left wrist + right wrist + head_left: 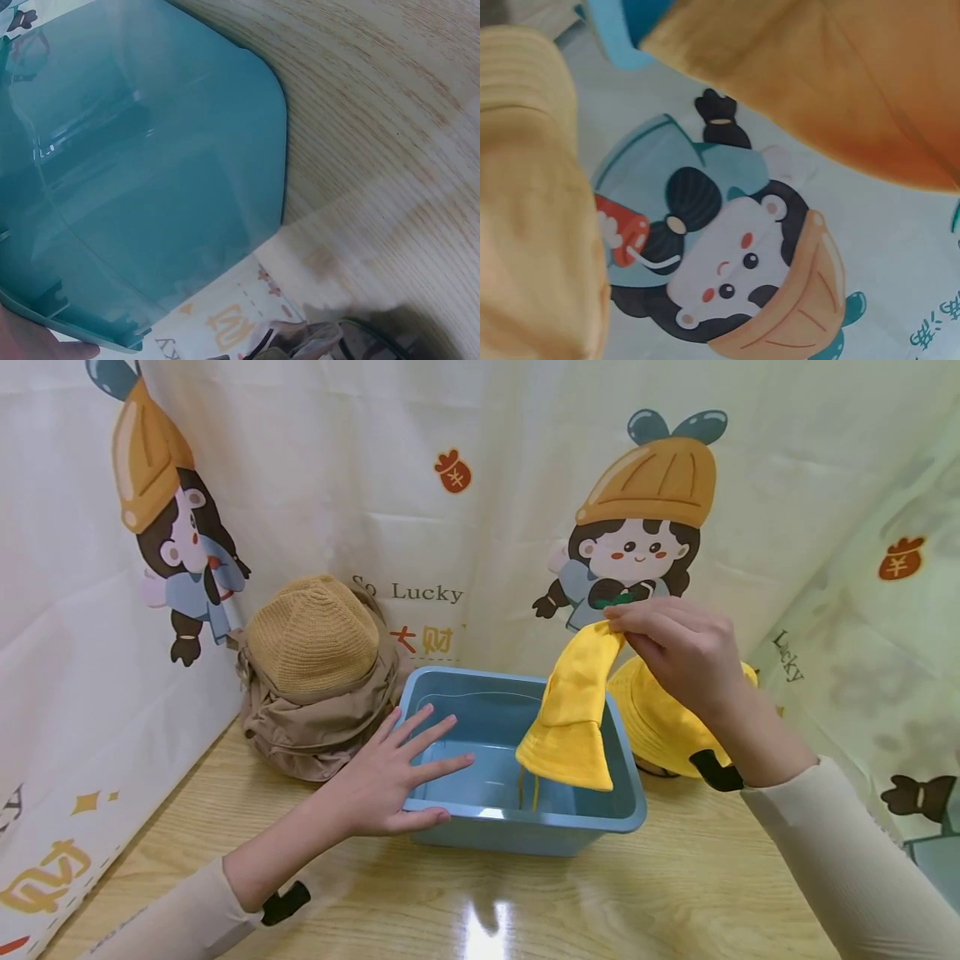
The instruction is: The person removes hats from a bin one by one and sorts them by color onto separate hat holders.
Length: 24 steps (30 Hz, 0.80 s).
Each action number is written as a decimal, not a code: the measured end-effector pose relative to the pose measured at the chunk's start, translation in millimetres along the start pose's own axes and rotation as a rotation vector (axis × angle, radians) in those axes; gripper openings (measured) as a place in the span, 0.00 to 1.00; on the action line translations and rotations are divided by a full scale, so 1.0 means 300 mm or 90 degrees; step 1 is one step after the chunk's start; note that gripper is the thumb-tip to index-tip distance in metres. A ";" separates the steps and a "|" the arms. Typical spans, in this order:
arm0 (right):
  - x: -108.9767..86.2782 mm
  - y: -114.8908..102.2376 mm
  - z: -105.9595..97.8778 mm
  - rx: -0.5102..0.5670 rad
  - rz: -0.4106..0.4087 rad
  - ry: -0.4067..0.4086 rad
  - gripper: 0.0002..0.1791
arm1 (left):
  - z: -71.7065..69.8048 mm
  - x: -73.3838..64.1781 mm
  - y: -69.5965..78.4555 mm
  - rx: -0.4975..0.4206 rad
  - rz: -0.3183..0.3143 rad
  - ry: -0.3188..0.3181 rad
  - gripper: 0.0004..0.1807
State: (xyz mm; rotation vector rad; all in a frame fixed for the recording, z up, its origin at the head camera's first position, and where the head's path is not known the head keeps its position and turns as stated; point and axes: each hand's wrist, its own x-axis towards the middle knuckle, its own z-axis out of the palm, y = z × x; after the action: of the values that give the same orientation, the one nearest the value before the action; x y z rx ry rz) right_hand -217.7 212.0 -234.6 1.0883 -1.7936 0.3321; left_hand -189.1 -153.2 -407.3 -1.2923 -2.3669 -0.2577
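Note:
My right hand (pixel 686 647) pinches a yellow bucket hat (pixel 573 710) by the top of its crown, where a bit of green shows. The hat hangs folded over the right part of a blue plastic bin (pixel 525 822), brim down, with thin yellow cords dangling inside. In the right wrist view a hat's yellow cloth (pixel 840 82) fills the upper right. My left hand (pixel 390 768) lies across the bin's left rim with its fingers spread and straight. In the left wrist view, fingers (pixel 37 337) touch the rim, beside the bin's outer wall (pixel 165 150).
Left of the bin, a knitted tan hat (pixel 311 635) sits on brown hats or cloth (pixel 315 727). Another yellow hat (pixel 652 718) lies right of the bin, partly behind my right hand. A printed curtain (pixel 510 510) stands behind and beside the wooden table (pixel 660 893).

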 end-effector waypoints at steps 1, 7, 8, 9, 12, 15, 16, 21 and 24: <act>-0.005 -0.006 0.005 0.000 -0.003 0.017 0.12 | 0.001 -0.001 -0.001 -0.001 -0.001 0.002 0.36; -0.016 -0.033 0.020 0.003 -0.013 0.112 0.11 | 0.005 0.001 -0.007 -0.001 0.001 0.006 0.36; -0.015 -0.035 0.020 0.001 -0.011 0.129 0.12 | 0.006 0.001 -0.007 -0.001 0.001 0.005 0.36; -0.013 -0.034 0.019 -0.001 -0.009 0.143 0.12 | 0.006 0.001 -0.006 -0.003 0.001 0.005 0.36; -0.009 -0.025 0.012 -0.011 -0.007 0.179 0.13 | 0.003 -0.002 -0.003 -0.008 -0.001 0.004 0.36; -0.008 -0.003 -0.014 -0.034 -0.009 0.205 0.14 | 0.002 0.001 0.001 -0.013 0.001 0.005 0.36; -0.007 0.006 -0.023 -0.042 -0.008 0.216 0.14 | 0.002 0.001 0.002 -0.013 0.001 0.004 0.36; 0.006 0.054 -0.078 -0.084 0.017 0.257 0.11 | 0.004 0.005 0.002 -0.016 0.000 -0.001 0.36; 0.021 0.082 -0.115 -0.107 0.041 0.280 0.08 | 0.003 0.004 0.002 -0.015 -0.004 -0.005 0.36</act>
State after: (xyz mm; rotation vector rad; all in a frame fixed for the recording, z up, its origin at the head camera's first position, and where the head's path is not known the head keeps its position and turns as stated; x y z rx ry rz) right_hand -217.4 244.5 -206.8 0.7702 -1.4358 0.4156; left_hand -189.5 -151.8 -407.4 -1.2986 -2.3814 -0.2844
